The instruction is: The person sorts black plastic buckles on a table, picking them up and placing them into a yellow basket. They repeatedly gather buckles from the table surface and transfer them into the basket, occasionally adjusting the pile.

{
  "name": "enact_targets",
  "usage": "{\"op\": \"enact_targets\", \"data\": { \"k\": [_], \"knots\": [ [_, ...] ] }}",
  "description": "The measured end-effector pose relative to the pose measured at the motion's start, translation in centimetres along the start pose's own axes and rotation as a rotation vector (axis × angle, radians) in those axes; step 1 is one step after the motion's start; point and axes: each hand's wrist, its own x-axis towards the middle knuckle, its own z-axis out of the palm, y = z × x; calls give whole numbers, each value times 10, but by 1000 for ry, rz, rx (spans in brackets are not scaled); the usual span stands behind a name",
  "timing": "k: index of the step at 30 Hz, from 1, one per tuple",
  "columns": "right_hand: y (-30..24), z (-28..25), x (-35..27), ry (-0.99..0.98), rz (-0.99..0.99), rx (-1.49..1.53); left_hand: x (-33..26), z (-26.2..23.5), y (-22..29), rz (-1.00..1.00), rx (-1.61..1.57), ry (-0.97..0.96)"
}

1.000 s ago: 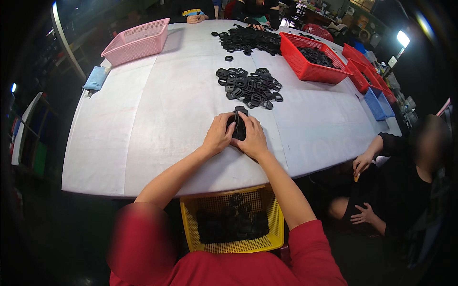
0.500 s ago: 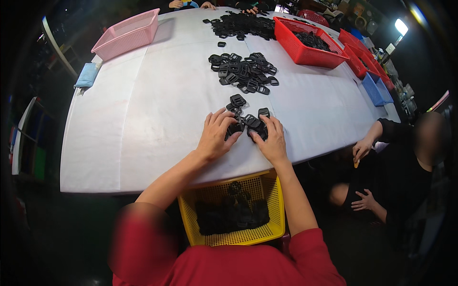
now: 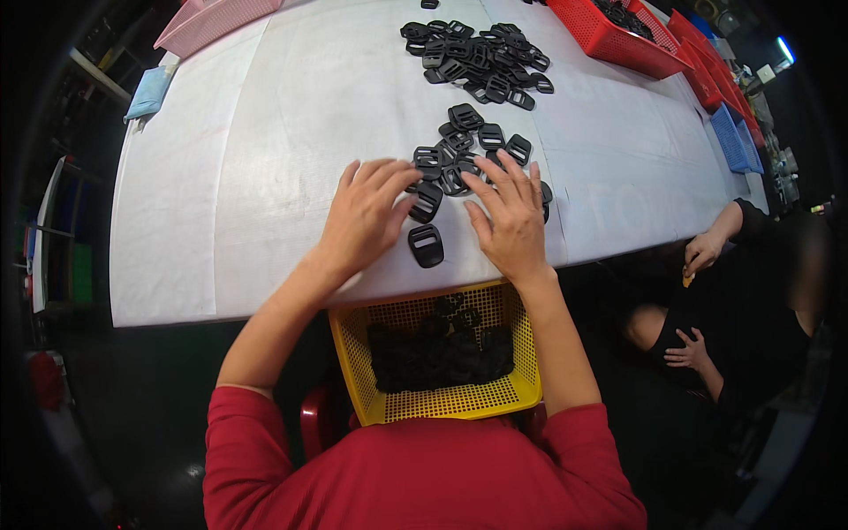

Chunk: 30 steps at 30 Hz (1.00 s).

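Several black plastic strap buckles (image 3: 426, 246) lie spread on the white-covered table (image 3: 300, 177) between and beyond my hands. My left hand (image 3: 367, 212) hovers at the left side of this group, fingers apart, fingertips by the buckles. On the other side, my right hand (image 3: 512, 216) has its fingers spread over the buckles and partly hides some of them. Neither hand grips a buckle. Farther off on the table lies a larger pile of the same black buckles (image 3: 481, 62).
Below the table edge, a yellow basket (image 3: 442, 411) holds many black pieces. Red baskets (image 3: 609, 40) and a blue one (image 3: 735, 141) line the right side. A pink basket (image 3: 208, 26) and a light-blue packet (image 3: 150, 93) sit at left. Another person's hand (image 3: 702, 256) shows at right.
My hands have moved apart and opened from around the gathered buckles, which now lie spread out. The view has tilted, so the table's far end is no longer visible.
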Motion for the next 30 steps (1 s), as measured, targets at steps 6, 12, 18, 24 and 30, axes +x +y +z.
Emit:
{"op": "enact_targets", "data": {
  "k": [6,12,18,24,30],
  "knots": [
    [-11,-4,-16,-137,26,-36,55,7,-35,280,163,-300],
    [-24,-26,-16,-182,69,75,38,6,-65,243,-4,-160],
    [-29,6,29,-72,28,69,45,-30,-59,-397,-472,-153],
    [-58,20,27,-130,-18,-14,42,-39,-60,-404,-395,-395],
    [-64,15,23,-140,31,59,36,-35,-64,-249,-292,-345]
  ]
}}
